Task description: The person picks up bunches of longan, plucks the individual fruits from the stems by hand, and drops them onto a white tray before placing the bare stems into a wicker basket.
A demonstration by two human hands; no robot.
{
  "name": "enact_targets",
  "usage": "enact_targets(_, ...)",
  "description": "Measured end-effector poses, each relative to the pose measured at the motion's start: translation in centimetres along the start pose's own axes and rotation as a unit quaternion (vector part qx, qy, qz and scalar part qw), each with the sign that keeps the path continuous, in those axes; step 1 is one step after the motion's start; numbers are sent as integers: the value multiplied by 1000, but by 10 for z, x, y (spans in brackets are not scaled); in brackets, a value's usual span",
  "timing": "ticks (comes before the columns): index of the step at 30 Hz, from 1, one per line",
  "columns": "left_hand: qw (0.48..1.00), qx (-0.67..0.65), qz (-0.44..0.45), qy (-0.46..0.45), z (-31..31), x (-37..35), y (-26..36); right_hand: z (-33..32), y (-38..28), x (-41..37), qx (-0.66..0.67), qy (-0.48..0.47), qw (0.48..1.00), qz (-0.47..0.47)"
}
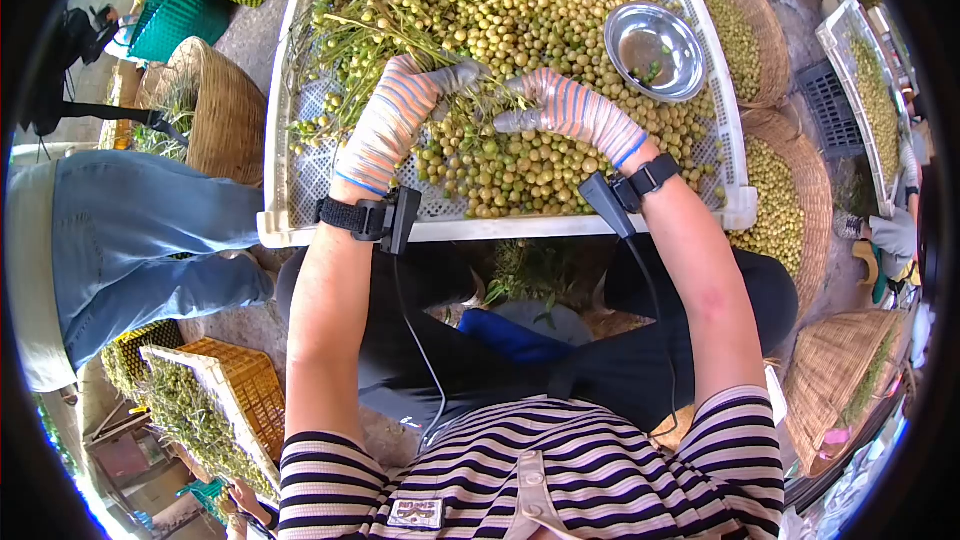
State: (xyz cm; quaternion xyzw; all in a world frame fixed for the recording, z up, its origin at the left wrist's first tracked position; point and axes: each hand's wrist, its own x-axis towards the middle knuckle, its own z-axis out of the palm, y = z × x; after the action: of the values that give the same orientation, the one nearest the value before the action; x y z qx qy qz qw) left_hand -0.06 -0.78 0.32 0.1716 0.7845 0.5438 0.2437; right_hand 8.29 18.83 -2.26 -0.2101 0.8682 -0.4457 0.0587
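A white mesh tray [500, 230] holds a thick spread of small round yellow-green fruit [500, 180], with leafy stems [365, 15] heaped at its upper left. Both hands wear striped gloves with grey fingertips. My left hand [405, 105] is closed around a bunch of fruit stems over the middle of the tray. Just to its right, my right hand [560, 110] reaches in from the side, thumb and fingers apart around the edge of the bunch; nothing is plainly held in it. A shiny metal bowl [655, 50] with a few green bits inside rests on the fruit at the upper right.
Woven baskets of fruit [818, 205] stand right of the tray, beside a dark crate [832, 110]. At left are a tall wicker basket [228, 120], a standing person's jeans [150, 240] and an orange crate [245, 390]. Wrist straps trail black cables [405, 310].
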Motion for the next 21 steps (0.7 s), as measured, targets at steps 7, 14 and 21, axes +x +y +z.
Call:
enact_targets(7,991,-111,-25,75,-3,-2,7,12,37,8,-92,-49,967,231)
enact_targets(14,984,-168,-24,50,-8,-1,1,15,43,2,123,-29,990,66)
enact_targets(21,983,-169,10,65,-12,0,-6,11,14,2,207,-91,959,170)
